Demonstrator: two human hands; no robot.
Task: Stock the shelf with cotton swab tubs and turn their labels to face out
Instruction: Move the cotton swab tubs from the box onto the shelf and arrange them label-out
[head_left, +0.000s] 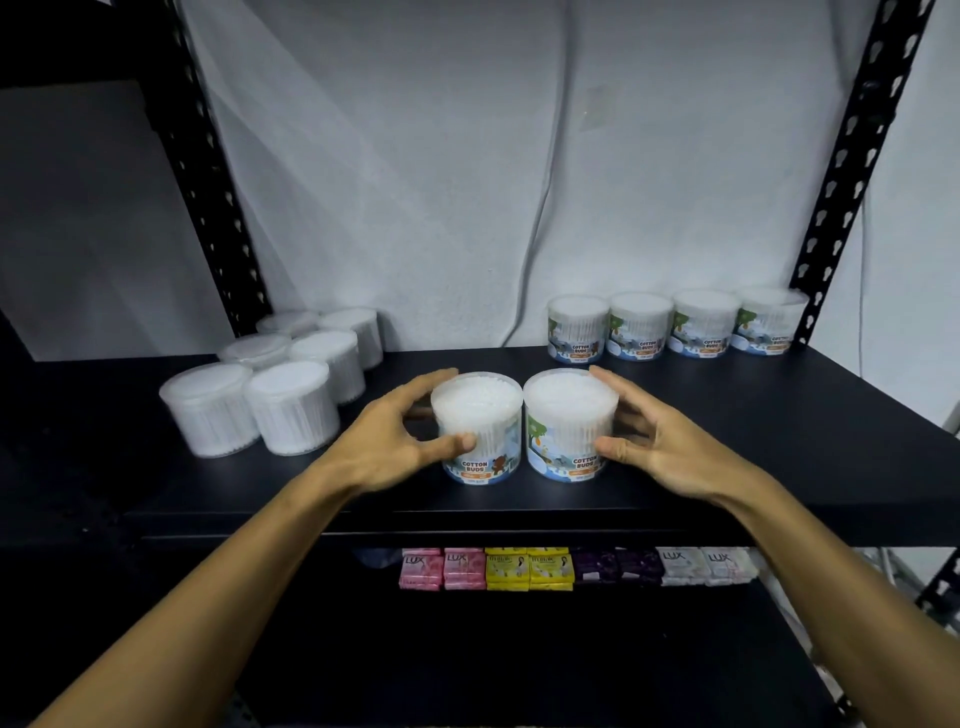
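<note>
Two front tubs, mid-shelf (727, 441) near its edge: left tub (478, 426) is pinched by left hand (387, 441), right tub (569, 423) cupped by right hand (657, 447); if over-rotated, labels could be turned sideways or tubs knocked off.

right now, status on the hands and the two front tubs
Left hand grips left tub; right hand grips right tub. Both upright on shelf, labels facing out. Nothing blocking.
</note>
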